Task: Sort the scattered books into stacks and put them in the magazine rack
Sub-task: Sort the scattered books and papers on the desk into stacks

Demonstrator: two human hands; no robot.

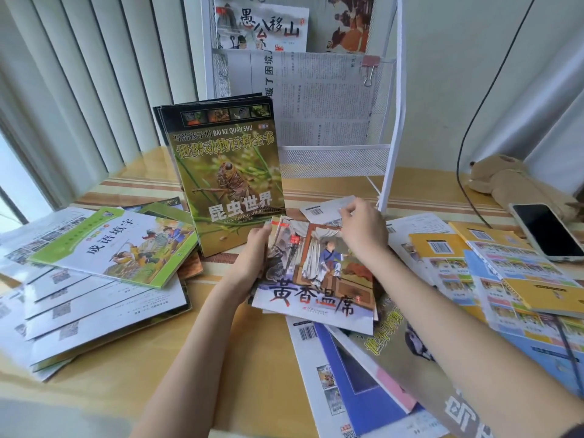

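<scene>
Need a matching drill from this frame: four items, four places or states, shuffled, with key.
Items:
1. green insect-cover book
2. black smartphone
3. pink binder clip
4. storybook with a boy in blue on the cover

Places or states:
A. lying face up on the table at far right
B. held by the left hand, right hand at its top edge
C. standing upright against the white mesh magazine rack
D. clipped onto printed pages in the rack

Pairs: 1-C, 2-A, 3-D, 4-B

Home desk (plush toy (505, 181), blinds (79, 74))
</scene>
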